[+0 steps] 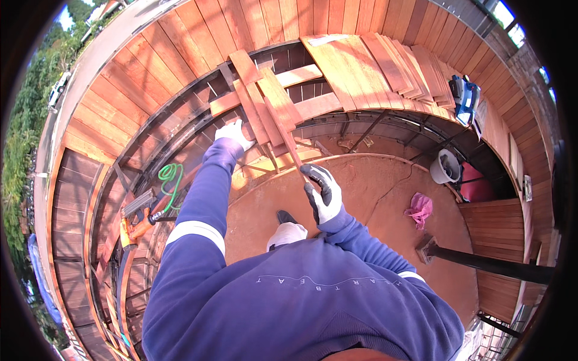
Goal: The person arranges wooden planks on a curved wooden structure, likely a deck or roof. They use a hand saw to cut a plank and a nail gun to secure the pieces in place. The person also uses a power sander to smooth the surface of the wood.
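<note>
Both my hands wear white gloves with dark palms. My right hand (325,194) is closed around the near end of a long narrow wooden plank (282,137), which slants away to the upper left. My left hand (236,133) reaches forward, its fingers curled at a short reddish board (247,130) beside the stack; the fingertips are partly hidden. Several loose boards (250,108) lie crossed over the dark metal frame (208,90) between the hands and the far planking. Two lighter crosspieces (301,76) span the gap there.
Stacked boards (406,66) and a blue tool (465,99) rest on the curved bench to the right. An orange nail gun (135,228) with a green coiled hose (170,180) sits at left. A grey bucket (445,167), pink bag (420,209) and black post (487,263) stand rightward.
</note>
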Demonstrator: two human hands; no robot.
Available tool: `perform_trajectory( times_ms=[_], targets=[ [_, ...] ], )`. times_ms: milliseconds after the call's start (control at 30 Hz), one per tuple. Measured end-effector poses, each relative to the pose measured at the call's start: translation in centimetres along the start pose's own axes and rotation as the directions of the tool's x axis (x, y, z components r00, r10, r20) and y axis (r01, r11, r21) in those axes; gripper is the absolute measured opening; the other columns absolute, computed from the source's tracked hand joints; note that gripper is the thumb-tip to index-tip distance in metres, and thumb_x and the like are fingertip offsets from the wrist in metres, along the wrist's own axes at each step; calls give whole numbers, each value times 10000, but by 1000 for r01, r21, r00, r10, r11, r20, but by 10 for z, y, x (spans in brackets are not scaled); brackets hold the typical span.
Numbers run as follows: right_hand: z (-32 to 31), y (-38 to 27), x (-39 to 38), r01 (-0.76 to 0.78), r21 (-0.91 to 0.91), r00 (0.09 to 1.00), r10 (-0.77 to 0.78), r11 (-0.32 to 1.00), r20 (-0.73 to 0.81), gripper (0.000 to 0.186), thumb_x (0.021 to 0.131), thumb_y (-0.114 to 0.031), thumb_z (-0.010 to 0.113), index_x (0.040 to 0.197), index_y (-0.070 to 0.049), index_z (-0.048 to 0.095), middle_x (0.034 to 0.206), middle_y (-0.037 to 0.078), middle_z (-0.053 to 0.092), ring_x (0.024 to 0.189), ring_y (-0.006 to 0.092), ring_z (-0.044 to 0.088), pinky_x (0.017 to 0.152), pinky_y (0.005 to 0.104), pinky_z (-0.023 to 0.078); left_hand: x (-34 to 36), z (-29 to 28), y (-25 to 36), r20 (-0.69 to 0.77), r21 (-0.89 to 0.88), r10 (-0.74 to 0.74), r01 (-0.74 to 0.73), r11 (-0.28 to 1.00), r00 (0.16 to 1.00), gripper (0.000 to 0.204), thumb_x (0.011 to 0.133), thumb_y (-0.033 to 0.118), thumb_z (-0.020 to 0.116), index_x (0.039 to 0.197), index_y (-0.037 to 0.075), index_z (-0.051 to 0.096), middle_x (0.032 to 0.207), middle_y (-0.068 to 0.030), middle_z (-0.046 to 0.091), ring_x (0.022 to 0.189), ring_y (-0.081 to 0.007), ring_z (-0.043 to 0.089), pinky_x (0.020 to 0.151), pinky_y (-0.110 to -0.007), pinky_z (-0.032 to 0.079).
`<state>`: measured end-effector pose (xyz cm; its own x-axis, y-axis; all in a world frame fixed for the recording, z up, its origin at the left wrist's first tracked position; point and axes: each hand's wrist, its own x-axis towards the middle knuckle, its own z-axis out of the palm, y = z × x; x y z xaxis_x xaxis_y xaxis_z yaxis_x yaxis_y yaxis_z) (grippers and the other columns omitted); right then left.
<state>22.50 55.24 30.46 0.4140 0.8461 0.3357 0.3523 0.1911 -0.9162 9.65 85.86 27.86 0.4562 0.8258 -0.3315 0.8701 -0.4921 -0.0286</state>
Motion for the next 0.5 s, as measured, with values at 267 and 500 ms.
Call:
perform_trajectory(
  times_ms=[267,500],
  targets=[
    [-27,15,-22,-348,354,936,342,868,83,555,968,-163,642,1460,-21,427,1265,144,587,1147,192,586,1006,314,469,22,19,-49,-199,-436,245,-310,845,949,919,742,554,781,1433,51,442,1431,-153,507,1309,-286,496,1101,-382,392],
    [-132,198,-186,-824,43,558,823,564,-108,445,897,-264,738,1246,-31,589,883,83,671,643,148,620,583,288,532,11,83,-142,-279,-953,-217,-243,182,935,410,919,228,717,1237,17,568,1120,-76,656,1018,-160,602,912,-297,489]
  ],
)
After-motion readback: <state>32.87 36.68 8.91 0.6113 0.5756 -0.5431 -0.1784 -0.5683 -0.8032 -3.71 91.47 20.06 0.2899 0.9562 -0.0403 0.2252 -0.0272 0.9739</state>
